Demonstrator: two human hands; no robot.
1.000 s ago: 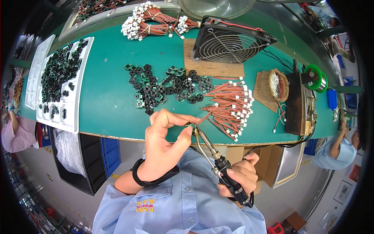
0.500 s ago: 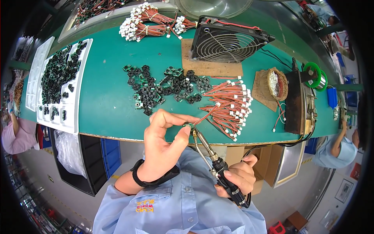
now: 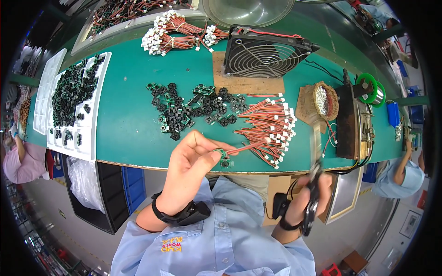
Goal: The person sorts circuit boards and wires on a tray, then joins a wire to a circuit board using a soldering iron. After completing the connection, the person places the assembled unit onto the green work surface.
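Between its thumb and fingers, my left hand [image 3: 191, 158] pinches a small green circuit board [image 3: 224, 159] with a black part on it. A red-and-black wire lead [image 3: 244, 148] runs from the board toward the pile of leads [image 3: 267, 124] on the bench. My right hand [image 3: 307, 195] is wrapped round the dark handle of a soldering iron [image 3: 314, 184], off to the right by the bench's front edge. The iron points up and away, its front part smeared by motion, below the round tin of cleaning material [image 3: 326, 102].
Loose black-and-green boards [image 3: 179, 108] lie mid-bench, and more fill a white tray [image 3: 102, 92] at left. Behind stand a metal-grilled fan [image 3: 267, 57] and bundled leads [image 3: 175, 34]. Green solder spools [image 3: 370, 89] and a dark metal box [image 3: 347, 124] sit right. Other people work at both sides.
My right hand has drawn the soldering iron away from the board, to the right, and turned its tip upward. My left hand still holds the board, which is now more exposed.
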